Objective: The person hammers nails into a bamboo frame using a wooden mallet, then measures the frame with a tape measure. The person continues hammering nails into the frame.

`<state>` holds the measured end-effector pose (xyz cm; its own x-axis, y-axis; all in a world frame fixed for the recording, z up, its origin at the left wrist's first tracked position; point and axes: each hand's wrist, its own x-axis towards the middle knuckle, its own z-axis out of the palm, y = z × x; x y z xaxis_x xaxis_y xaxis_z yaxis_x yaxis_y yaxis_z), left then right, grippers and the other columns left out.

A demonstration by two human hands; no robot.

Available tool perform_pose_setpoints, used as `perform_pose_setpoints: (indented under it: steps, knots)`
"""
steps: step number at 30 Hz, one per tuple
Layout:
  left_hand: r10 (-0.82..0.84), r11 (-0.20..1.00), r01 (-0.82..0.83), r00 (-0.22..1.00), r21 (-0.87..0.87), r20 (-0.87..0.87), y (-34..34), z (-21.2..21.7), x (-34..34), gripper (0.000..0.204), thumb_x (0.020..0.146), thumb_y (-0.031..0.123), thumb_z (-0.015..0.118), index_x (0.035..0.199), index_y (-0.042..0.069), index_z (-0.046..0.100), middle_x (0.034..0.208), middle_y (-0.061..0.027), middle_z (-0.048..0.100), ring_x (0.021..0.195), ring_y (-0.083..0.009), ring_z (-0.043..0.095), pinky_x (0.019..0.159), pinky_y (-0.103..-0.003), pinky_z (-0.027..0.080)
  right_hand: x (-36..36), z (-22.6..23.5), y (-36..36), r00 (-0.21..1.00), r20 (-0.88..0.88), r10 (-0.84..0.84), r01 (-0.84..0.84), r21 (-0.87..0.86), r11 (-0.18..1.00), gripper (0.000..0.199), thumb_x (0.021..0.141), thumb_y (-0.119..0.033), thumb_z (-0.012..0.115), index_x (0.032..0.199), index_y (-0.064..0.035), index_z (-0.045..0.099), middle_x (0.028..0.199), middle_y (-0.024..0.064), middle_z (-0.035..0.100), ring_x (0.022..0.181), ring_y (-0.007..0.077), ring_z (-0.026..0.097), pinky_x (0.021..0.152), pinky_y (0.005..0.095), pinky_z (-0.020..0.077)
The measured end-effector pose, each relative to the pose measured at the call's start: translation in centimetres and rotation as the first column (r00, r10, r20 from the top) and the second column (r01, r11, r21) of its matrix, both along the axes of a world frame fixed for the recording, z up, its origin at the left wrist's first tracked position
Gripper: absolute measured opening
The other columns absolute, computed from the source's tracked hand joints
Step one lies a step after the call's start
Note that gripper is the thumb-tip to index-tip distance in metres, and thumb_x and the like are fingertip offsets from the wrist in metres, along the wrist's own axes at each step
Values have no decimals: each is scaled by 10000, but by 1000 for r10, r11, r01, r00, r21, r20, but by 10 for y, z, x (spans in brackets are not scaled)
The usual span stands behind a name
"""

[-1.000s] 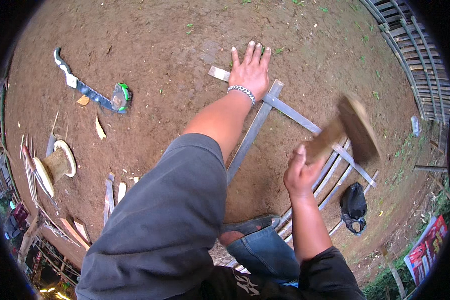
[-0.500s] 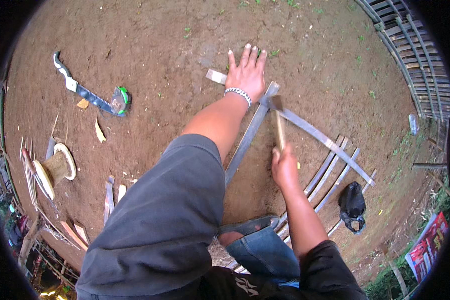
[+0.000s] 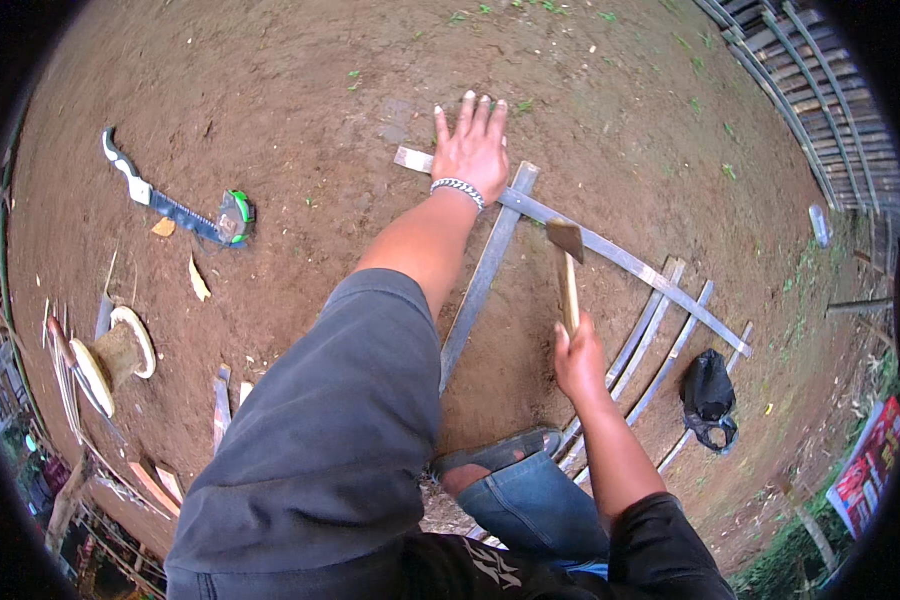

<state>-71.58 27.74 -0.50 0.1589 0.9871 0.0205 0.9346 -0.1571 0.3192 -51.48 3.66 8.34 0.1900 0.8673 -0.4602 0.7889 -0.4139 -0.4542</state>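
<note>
My left hand (image 3: 473, 160) lies flat, fingers stretched out, over the left part of a long flat wooden slat (image 3: 625, 254). The slat's pale left end shows beyond my wrist side. Just right of that hand, the slat crosses on top of a second slat (image 3: 483, 275) that runs down toward me. In my closed right hand (image 3: 581, 365) is the wooden handle of a hammer (image 3: 564, 238). Its dark metal head hangs near the long slat, right of the crossing and apart from it. Several thinner slats (image 3: 670, 360) meet the long slat farther right.
On the left lie a pruning saw (image 3: 180, 212), a tape measure (image 3: 235, 217) and a spool-shaped wooden piece (image 3: 118, 355) with a knife-like tool beside it. A black plastic bag (image 3: 708, 388) lies at right. A bamboo fence (image 3: 830, 100) stands far right.
The hammer head has come away from the slat crossing, back toward me and slightly right. My left hand keeps its place on the slat; the whole view has shifted a little.
</note>
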Motion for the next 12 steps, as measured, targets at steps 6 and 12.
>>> perform_pose_setpoints:
  steps: [6,12]
  knots:
    - [-19,999,18,1000,-44,-17,6,3,3,601,1015,284,451,1566,96,300,1639,-120,296,1556,-298,147,1242,-594,76,109,42,-76,994,100,47,-29,-178,984,357,955,-157,630,1285,-62,532,991,303,666,954,509,645,809,550,529]
    - [112,945,-111,994,-306,-16,-59,46,-35,775,1008,386,521,1615,89,142,1698,-150,75,1570,-342,35,1206,-644,-69,178,131,-187,983,180,49,37,-445,895,449,939,-152,649,1358,-95,498,1055,282,688,1002,472,669,863,541,533]
